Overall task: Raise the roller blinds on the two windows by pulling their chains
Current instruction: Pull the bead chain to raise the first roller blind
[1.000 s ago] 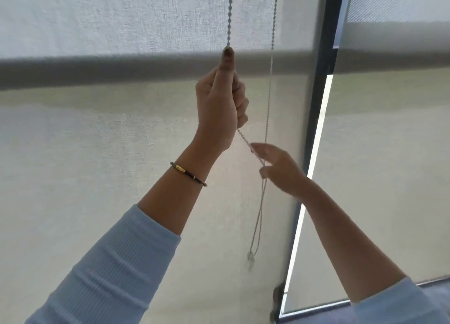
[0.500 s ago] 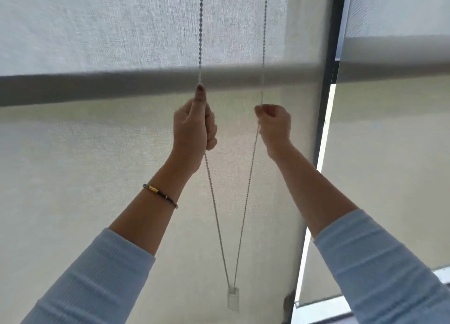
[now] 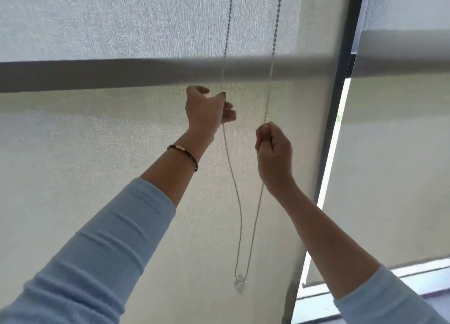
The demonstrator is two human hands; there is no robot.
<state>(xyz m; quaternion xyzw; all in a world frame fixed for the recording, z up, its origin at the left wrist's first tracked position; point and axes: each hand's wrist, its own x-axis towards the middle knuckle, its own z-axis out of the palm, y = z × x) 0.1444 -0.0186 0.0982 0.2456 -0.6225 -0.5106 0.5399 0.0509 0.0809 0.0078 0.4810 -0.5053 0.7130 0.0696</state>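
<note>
Apparently both hands grip the near-vertical chain point(image 3: 243, 214).

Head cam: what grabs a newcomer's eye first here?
Two raised hands at centre frame: the left hand is closed on the left strand of the bead chain, the right hand pinches the right strand lower down. The chain loop hangs between the forearms to a small clear weight near the bottom. Behind them, a pale roller blind fills the view, crossed by a dark horizontal band, with a dark window frame at right.
</note>
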